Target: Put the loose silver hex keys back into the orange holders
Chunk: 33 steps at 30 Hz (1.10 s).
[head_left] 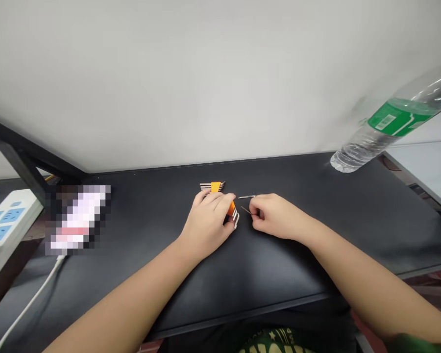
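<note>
My left hand (210, 223) is closed around an orange hex key holder (231, 209), with the bent ends of a few silver keys showing at its right side. Pinched in the fingers of my right hand (270, 214) is a thin hex key (246, 210) that points left toward the holder, apart from it. Another hex key (247, 196) lies on the black table just beyond my right fingers. Behind my left hand rests a second orange holder (215, 187) carrying several hex keys, its near part hidden by my fingers.
The black table (139, 274) meets a pale wall at the back. A plastic bottle (400, 117) with a green label stands at the back right. On the left are a blurred-out device (79, 218) with a white cable (33, 299) and a white power strip (7, 220).
</note>
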Motion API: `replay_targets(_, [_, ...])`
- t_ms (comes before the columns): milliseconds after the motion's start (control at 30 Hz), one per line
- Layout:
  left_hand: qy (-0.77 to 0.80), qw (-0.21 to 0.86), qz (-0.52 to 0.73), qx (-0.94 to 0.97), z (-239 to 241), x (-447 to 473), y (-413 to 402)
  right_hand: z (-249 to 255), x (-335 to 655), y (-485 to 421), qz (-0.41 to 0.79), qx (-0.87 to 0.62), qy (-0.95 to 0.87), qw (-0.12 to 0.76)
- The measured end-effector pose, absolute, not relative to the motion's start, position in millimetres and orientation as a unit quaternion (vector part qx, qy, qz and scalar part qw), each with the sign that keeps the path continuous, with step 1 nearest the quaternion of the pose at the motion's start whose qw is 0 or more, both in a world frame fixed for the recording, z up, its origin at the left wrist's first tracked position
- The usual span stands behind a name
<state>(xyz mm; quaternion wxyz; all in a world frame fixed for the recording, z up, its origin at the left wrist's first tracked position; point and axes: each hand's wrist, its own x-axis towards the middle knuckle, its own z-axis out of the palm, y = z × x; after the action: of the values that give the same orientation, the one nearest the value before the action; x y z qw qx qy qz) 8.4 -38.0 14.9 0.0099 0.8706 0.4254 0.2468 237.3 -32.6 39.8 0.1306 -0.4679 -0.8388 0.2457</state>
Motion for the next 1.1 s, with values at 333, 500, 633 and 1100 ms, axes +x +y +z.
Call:
replay_targets(333, [0.411,0.005,0.252,0.876,11.4,8.6,-37.5,45.3,235.8,-37.9,0.382,-0.417,-0.788,0.243])
replay_targets(500, [0.415,0.005,0.251,0.875,12.5,8.7,-38.0,46.0,235.5,-38.8,0.393,-0.428,-0.776,0.247])
replay_targets(633, [0.418,0.006,0.251,0.873,12.6,8.4,-38.8,47.4,235.9,-39.9,0.409,-0.435,-0.762,0.25])
replay_targets(1100, [0.402,-0.016,0.22,0.889,12.9,7.6,-39.8,49.1,233.1,-41.1,0.621,-0.465,-0.558,0.296])
